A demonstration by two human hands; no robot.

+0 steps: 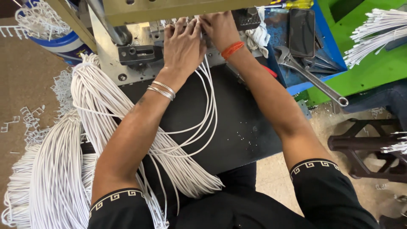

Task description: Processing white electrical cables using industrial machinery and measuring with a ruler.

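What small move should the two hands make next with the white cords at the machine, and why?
Probably ease the cord ends a little deeper under the machine head. Both the left hand and the right hand press side by side on the white cords at the metal fixture, while the loops hang slack over the black plate. Whether the ends are seated is hidden by the fingers.

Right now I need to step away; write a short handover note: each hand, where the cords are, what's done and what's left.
Left hand: flat on white cords at the machine, fingers pressing cord ends; grip unclear.
Right hand: beside it on the same cord ends, fingertips hidden.
Cords: a few loop from the hands over the black table; a large bundle hangs on the left; cut bundle on the green bench.
Done: cannot tell.
Left: the big bundle looks unfed.
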